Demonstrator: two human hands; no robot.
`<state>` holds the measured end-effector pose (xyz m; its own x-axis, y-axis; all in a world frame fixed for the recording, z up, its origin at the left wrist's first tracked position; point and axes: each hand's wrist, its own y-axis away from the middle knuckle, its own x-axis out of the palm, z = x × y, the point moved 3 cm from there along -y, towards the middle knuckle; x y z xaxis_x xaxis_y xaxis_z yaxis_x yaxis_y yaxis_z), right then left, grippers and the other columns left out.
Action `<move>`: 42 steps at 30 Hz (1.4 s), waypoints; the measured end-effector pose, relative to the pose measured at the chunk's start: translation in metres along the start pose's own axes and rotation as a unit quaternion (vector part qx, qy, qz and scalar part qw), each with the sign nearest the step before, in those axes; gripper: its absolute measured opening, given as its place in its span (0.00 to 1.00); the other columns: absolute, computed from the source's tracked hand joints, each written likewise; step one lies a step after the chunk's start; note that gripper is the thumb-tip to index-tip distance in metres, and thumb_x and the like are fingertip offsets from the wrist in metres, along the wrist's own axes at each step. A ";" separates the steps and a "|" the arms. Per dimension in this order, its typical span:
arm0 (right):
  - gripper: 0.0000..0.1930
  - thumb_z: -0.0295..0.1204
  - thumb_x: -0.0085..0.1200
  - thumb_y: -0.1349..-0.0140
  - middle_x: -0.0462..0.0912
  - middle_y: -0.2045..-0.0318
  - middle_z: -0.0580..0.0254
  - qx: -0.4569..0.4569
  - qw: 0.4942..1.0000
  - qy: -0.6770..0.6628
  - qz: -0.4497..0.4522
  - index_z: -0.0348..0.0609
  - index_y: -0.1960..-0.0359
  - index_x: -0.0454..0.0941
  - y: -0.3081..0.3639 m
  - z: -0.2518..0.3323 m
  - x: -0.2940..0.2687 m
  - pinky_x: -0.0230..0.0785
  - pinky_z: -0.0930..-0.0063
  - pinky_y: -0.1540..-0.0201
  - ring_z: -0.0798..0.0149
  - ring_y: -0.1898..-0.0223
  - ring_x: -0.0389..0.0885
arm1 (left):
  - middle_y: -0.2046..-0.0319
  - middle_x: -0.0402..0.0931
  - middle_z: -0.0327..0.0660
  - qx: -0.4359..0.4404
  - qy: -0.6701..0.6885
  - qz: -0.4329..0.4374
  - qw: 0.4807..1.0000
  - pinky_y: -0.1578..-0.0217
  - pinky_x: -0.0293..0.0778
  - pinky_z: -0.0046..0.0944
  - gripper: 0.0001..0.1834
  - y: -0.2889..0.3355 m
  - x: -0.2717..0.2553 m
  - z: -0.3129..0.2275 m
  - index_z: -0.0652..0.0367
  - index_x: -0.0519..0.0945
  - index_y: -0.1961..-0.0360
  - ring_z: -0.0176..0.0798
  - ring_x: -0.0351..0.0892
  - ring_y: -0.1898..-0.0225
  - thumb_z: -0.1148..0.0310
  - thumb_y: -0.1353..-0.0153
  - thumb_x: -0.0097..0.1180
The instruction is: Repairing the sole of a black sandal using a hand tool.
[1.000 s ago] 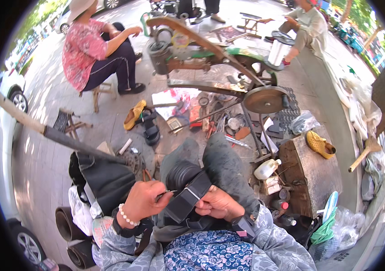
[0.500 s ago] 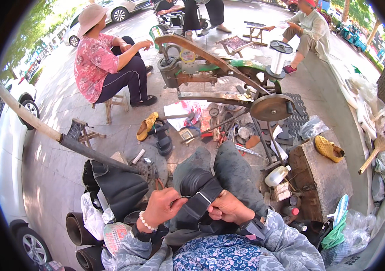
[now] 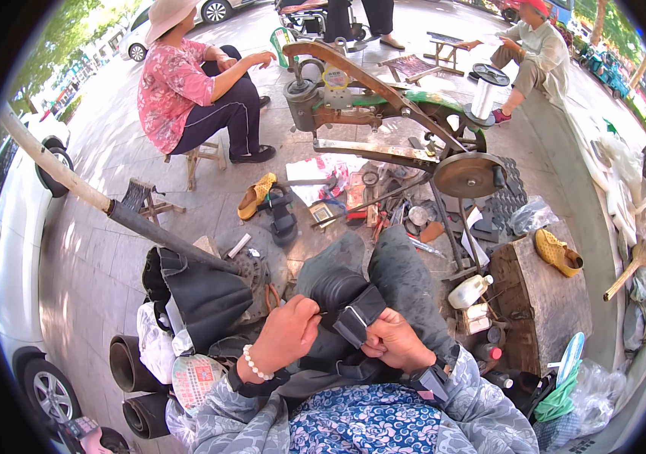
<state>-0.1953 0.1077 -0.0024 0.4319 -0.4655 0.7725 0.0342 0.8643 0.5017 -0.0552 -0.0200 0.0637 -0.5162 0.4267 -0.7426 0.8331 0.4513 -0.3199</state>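
Note:
Above my lap, my right hand (image 3: 398, 340) pinches the wide strap of a black sandal (image 3: 351, 316) between thumb and fingers. The sandal's rounded end rests against my knees, and a pale line runs along the strap. On the sandal's left side is my left hand (image 3: 285, 337), its fingers closed in a pinch. Something thin and dark shows at its fingertips, too small to name. Orange-handled pliers (image 3: 272, 295) lie just beyond that hand. Another black sandal (image 3: 283, 216) is on the ground ahead, next to a yellow clog (image 3: 256, 197).
A hand-cranked sewing machine (image 3: 383, 113) stands ahead. Tools lie scattered beneath it. To the right are a wooden box (image 3: 535, 295) bearing a yellow clog (image 3: 557, 253), and a white bottle (image 3: 470, 291). A pole (image 3: 73, 178) slants in from the left. Two people sit beyond.
The strap has tilted more steeply in my right hand. My left hand has moved slightly relative to the strap and stays pinched. The whole view has shifted a little.

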 end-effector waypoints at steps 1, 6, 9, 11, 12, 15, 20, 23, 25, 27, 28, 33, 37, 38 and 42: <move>0.08 0.15 0.44 0.46 0.67 0.85 0.67 -0.011 0.999 0.031 0.020 0.44 0.72 0.71 0.000 0.001 -0.004 0.50 0.81 0.86 0.75 0.88 0.59 | 0.78 0.71 0.46 -0.033 0.016 -0.011 0.999 0.76 0.68 0.46 0.09 0.000 0.001 0.000 0.59 0.73 0.71 0.53 0.73 0.77 0.71 0.48 0.61; 0.06 0.18 0.46 0.42 0.68 0.85 0.69 -0.006 0.994 0.107 0.019 0.44 0.72 0.73 0.003 0.009 -0.002 0.51 0.82 0.85 0.77 0.87 0.60 | 0.76 0.73 0.47 -0.068 0.078 0.054 0.993 0.77 0.68 0.43 0.11 0.000 0.000 0.012 0.60 0.71 0.70 0.51 0.74 0.77 0.71 0.48 0.63; 0.05 0.18 0.48 0.43 0.68 0.85 0.70 0.003 0.991 0.135 -0.008 0.42 0.74 0.73 -0.004 0.007 -0.003 0.51 0.81 0.85 0.76 0.87 0.59 | 0.76 0.73 0.47 -0.077 0.104 0.050 0.990 0.78 0.68 0.40 0.13 0.004 0.007 0.024 0.60 0.71 0.69 0.48 0.75 0.79 0.69 0.49 0.65; 0.07 0.15 0.46 0.46 0.70 0.86 0.64 0.022 0.992 0.121 -0.023 0.40 0.75 0.73 -0.004 0.006 -0.003 0.55 0.78 0.87 0.73 0.89 0.61 | 0.77 0.72 0.46 -0.073 0.124 0.034 0.989 0.78 0.68 0.39 0.15 0.008 0.013 0.029 0.61 0.71 0.70 0.46 0.74 0.80 0.68 0.50 0.66; 0.07 0.15 0.46 0.46 0.70 0.86 0.64 0.021 0.992 0.120 -0.026 0.40 0.75 0.73 -0.004 0.005 -0.004 0.55 0.78 0.87 0.73 0.89 0.61 | 0.78 0.71 0.45 -0.076 0.128 -0.015 0.989 0.78 0.68 0.38 0.17 0.010 0.015 0.031 0.61 0.70 0.71 0.44 0.74 0.80 0.67 0.51 0.68; 0.05 0.15 0.49 0.47 0.73 0.84 0.60 0.021 0.991 0.126 -0.036 0.37 0.76 0.74 -0.003 0.003 -0.007 0.59 0.75 0.86 0.71 0.88 0.65 | 0.80 0.70 0.44 -0.091 0.119 -0.069 0.986 0.78 0.68 0.37 0.20 0.012 0.019 0.037 0.61 0.70 0.73 0.43 0.72 0.81 0.64 0.54 0.70; 0.02 0.21 0.52 0.43 0.78 0.80 0.57 0.034 0.964 0.258 -0.054 0.34 0.71 0.75 -0.009 0.012 -0.006 0.66 0.74 0.83 0.70 0.87 0.70 | 0.83 0.68 0.43 -0.147 0.071 -0.057 0.985 0.80 0.66 0.37 0.22 0.006 0.020 0.046 0.61 0.70 0.73 0.41 0.69 0.82 0.61 0.57 0.70; 0.05 0.23 0.54 0.41 0.80 0.75 0.56 -0.006 0.986 0.164 0.029 0.33 0.68 0.75 -0.005 0.020 -0.008 0.71 0.73 0.79 0.69 0.82 0.75 | 0.83 0.69 0.47 -0.156 0.079 -0.053 0.983 0.80 0.65 0.38 0.22 -0.009 0.021 0.041 0.64 0.71 0.74 0.43 0.69 0.83 0.60 0.56 0.69; 0.08 0.24 0.54 0.40 0.81 0.67 0.53 -0.004 0.994 0.100 0.047 0.34 0.61 0.74 0.001 0.027 -0.010 0.77 0.72 0.67 0.67 0.74 0.80 | 0.82 0.71 0.47 -0.145 0.084 -0.036 0.985 0.79 0.66 0.40 0.21 -0.007 0.019 0.045 0.64 0.72 0.72 0.47 0.72 0.81 0.60 0.55 0.69; 0.13 0.25 0.52 0.38 0.81 0.62 0.52 -0.017 0.993 0.100 0.063 0.34 0.54 0.72 0.016 0.043 -0.010 0.76 0.71 0.58 0.64 0.67 0.82 | 0.81 0.71 0.47 -0.141 0.082 -0.025 0.986 0.78 0.67 0.40 0.20 0.000 0.005 0.045 0.64 0.72 0.71 0.49 0.72 0.80 0.60 0.54 0.68; 0.14 0.26 0.53 0.38 0.81 0.61 0.52 -0.034 0.990 0.114 0.070 0.34 0.52 0.72 0.025 0.057 -0.009 0.76 0.71 0.57 0.63 0.65 0.82 | 0.79 0.72 0.48 -0.090 0.052 0.023 0.994 0.76 0.68 0.40 0.17 0.005 -0.004 0.044 0.64 0.73 0.70 0.48 0.74 0.78 0.63 0.52 0.65; 0.13 0.28 0.59 0.44 0.81 0.59 0.55 -0.316 0.685 0.652 -0.075 0.36 0.59 0.79 0.039 0.123 0.018 0.72 0.70 0.55 0.60 0.59 0.80 | 0.76 0.73 0.49 0.007 -0.003 0.119 0.993 0.74 0.69 0.44 0.09 0.013 -0.023 0.014 0.63 0.76 0.69 0.53 0.75 0.74 0.69 0.47 0.59; 0.17 0.33 0.62 0.47 0.80 0.58 0.51 -0.428 0.599 0.659 0.156 0.38 0.57 0.78 -0.010 0.123 0.059 0.68 0.65 0.49 0.52 0.53 0.77 | 0.76 0.74 0.46 0.021 -0.050 0.158 0.986 0.73 0.71 0.47 0.09 0.009 -0.017 0.005 0.58 0.74 0.66 0.52 0.77 0.71 0.65 0.44 0.56; 0.20 0.37 0.60 0.45 0.79 0.56 0.49 -0.373 0.628 0.642 0.233 0.38 0.54 0.77 -0.022 0.115 0.066 0.67 0.65 0.48 0.52 0.53 0.76 | 0.78 0.73 0.47 0.033 -0.042 0.155 0.986 0.75 0.70 0.47 0.09 0.008 -0.012 0.004 0.59 0.72 0.67 0.52 0.76 0.74 0.65 0.43 0.55; 0.22 0.46 0.56 0.43 0.78 0.62 0.51 -0.312 0.582 0.690 0.296 0.41 0.56 0.76 -0.046 0.089 0.067 0.67 0.64 0.55 0.50 0.59 0.75 | 0.79 0.73 0.49 -0.008 -0.053 0.189 0.980 0.77 0.70 0.48 0.10 0.011 -0.010 -0.002 0.61 0.72 0.65 0.55 0.76 0.76 0.65 0.42 0.55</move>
<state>-0.2485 0.0197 0.0605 0.8330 0.1734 -0.5255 -0.3541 0.8967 -0.2655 -0.0410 -0.0176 0.0685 -0.1459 0.4823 -0.8638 0.9574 0.2888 -0.0004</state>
